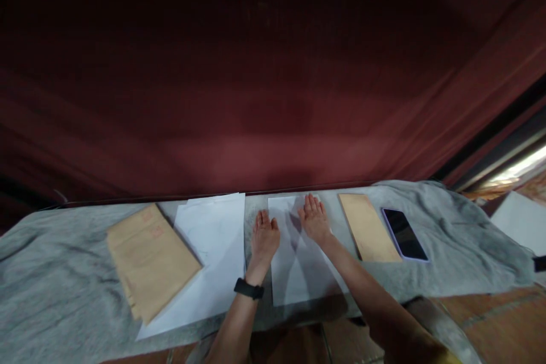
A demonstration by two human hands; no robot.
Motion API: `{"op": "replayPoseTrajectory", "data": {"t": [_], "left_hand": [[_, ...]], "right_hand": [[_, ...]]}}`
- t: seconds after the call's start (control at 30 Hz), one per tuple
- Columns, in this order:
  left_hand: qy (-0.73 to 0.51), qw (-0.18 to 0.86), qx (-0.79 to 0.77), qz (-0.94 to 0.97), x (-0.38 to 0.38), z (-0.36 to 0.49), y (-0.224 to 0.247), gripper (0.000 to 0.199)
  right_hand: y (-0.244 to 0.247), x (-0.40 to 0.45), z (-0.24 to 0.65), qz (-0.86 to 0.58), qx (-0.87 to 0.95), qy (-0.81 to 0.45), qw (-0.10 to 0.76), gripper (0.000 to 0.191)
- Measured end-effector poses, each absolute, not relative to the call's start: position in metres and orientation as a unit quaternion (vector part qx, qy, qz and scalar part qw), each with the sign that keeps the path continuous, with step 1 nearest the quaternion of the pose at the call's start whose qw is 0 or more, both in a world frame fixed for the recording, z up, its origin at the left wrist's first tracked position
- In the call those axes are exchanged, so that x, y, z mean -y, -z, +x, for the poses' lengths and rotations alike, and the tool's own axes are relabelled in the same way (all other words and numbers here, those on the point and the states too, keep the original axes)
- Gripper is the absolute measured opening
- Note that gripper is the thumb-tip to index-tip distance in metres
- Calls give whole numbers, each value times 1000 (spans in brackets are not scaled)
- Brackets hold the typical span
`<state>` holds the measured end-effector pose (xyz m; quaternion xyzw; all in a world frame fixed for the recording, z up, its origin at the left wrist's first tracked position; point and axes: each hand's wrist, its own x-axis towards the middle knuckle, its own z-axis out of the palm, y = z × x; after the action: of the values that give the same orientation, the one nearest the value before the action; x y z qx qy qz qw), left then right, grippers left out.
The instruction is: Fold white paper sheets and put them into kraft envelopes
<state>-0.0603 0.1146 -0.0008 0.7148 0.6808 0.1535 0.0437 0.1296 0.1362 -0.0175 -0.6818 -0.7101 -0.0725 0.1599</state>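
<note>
A white sheet of paper (pixel 298 278) lies flat on the grey cloth in front of me. Resting at its upper left edge is my left hand (pixel 265 234), wearing a dark wristband (pixel 249 288); its fingers are stretched out and hold nothing. My right hand (pixel 314 219) lies flat near the sheet's upper right corner, fingers extended, palm down. To the left of the sheet is a stack of white paper (pixel 217 244), partly covered by brown envelopes (pixel 153 261) with small red marks. Another brown envelope (pixel 369 227) sits to the right of my right hand.
A phone in a purple case (pixel 405 233) lies right of the single envelope. Grey cloth (pixel 460 239) covers the long surface, with a dark red panel (pixel 273 125) rising behind it. Brown floor tiles (pixel 503 313) show below. Something white (pixel 522 222) is at the far right.
</note>
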Motion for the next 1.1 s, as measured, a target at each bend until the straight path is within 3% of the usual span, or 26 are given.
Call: {"op": "replayPoseTrajectory", "data": {"t": [0.23, 0.6, 1.1], "left_hand": [[-141, 56, -668, 729, -123, -62, 10, 47], [-80, 20, -622, 778, -112, -55, -2, 48], [-155, 115, -691, 696, -123, -55, -7, 55]], "right_hand": [[16, -154, 73, -660, 734, 9, 161, 59], [17, -157, 60, -644, 753, -19, 134, 58], [7, -138, 47, -543, 835, -40, 82, 61]]}}
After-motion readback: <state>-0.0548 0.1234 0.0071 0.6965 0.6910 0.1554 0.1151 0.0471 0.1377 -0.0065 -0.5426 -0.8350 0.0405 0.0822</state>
